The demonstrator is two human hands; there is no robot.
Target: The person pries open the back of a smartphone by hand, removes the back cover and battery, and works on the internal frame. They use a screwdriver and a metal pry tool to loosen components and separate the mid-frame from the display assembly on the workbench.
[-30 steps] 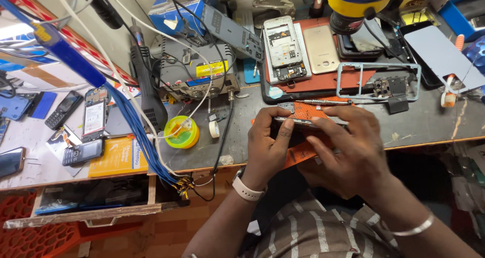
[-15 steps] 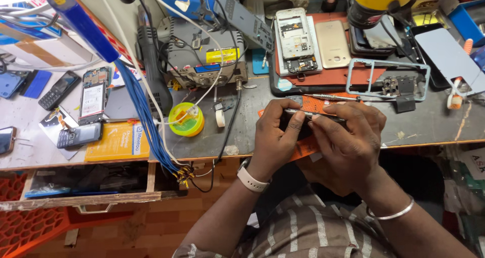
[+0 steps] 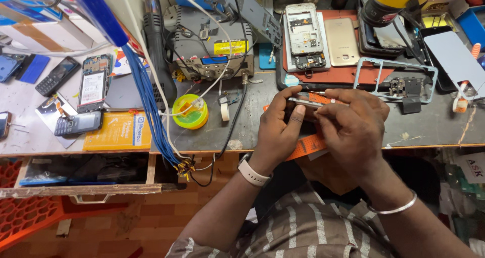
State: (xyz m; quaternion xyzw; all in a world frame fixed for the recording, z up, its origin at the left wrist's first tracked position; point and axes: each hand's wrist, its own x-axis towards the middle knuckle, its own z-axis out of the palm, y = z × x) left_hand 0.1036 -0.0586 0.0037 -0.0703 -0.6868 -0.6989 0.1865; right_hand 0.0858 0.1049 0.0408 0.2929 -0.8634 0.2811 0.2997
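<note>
both hands meet over the front edge of the table (image 3: 434, 129), holding a small phone (image 3: 303, 100) between them. the left hand (image 3: 278, 129) grips the phone from the left side, its fingers (image 3: 295, 124) curled and clenched around the body, thumb up near the top edge. the right hand (image 3: 353, 126) covers the phone from the right, its fingers (image 3: 333, 111) bent and pressed down onto it, so most of the phone is hidden; only a thin strip of its upper edge shows. an orange mat (image 3: 305, 147) lies under the hands and sticks out past the table edge. the left wrist wears a white band (image 3: 251, 172), the right wrist a metal bangle (image 3: 393, 207). just beyond the hands, on a red-brown pad (image 3: 336, 73), lie an opened phone (image 3: 305, 36) with its insides bare and a gold back cover (image 3: 342, 41) beside it. to the right of these rests a grey phone frame (image 3: 394, 79). left of the hands, a yellow-green roll (image 3: 189, 111) sits on the table, with a white cable running over it. behind it stands a grey box (image 3: 212, 48) with knobs and a yellow label. a bundle of blue wires (image 3: 146, 106) hangs down across the table edge. further left lie a yellow booklet (image 3: 116, 132), a small keypad phone (image 3: 78, 123) and a bare phone board (image 3: 92, 84). an open drawer (image 3: 76, 174) shows below the table. the person wears a striped shirt (image 3: 303, 227).
</note>
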